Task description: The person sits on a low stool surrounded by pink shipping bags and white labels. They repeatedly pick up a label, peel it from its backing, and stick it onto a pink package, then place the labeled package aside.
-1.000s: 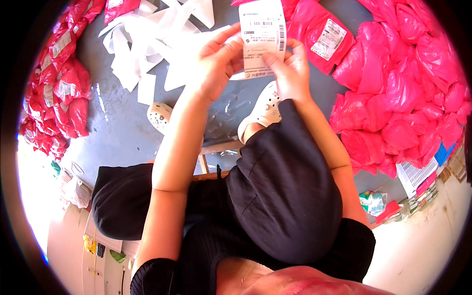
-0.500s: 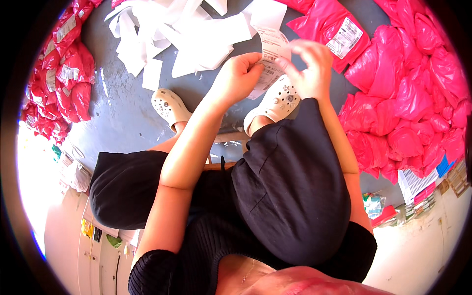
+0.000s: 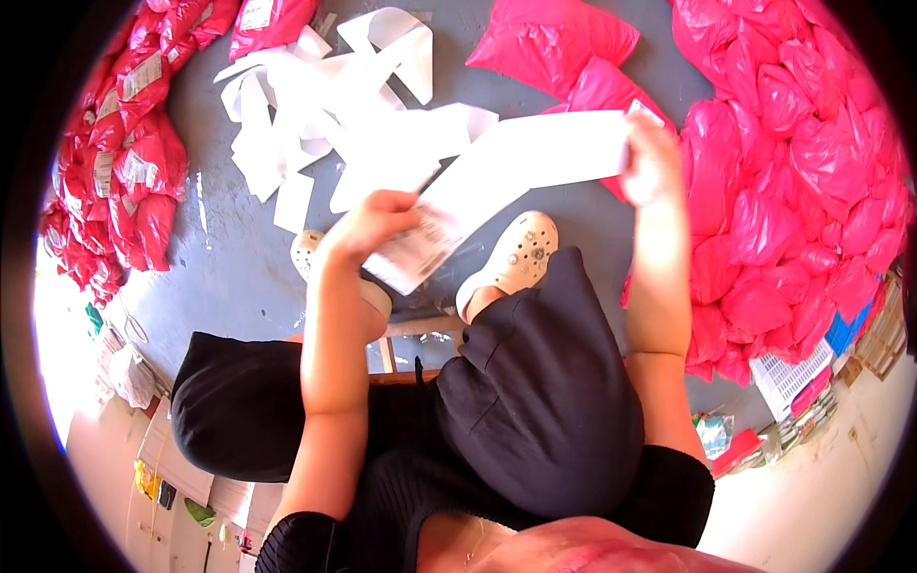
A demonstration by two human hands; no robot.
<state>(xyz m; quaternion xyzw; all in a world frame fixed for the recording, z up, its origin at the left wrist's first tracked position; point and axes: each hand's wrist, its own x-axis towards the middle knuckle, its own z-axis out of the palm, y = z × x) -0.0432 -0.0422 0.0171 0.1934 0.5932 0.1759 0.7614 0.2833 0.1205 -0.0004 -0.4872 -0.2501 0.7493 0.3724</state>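
**Paper strip (image 3: 549, 153) stretched between our two hands**

We hold our hands well apart, with the white paper strip running between them above the grey floor (image 3: 244, 277). Our left hand (image 3: 368, 227) is closed at the strip's lower end, thumb on top, beside a blurred printed patch. Our right hand (image 3: 654, 164) is pinched on the other end, higher up and to the right; it is blurred, so we cannot tell how each finger lies. The strip bends partway along, and most of the face we see is blank.

Beyond our left hand, a loose tangle of white paper (image 3: 287, 119) lies on the floor; we cannot tell whether our strip joins it. A pink bag (image 3: 554, 43) lies past the strip. A big heap of pink bags (image 3: 764, 191) fills the right side, and labelled red bags (image 3: 138, 167) are piled at the left. Below the strip we see a cream clog (image 3: 521, 253) on our right foot.
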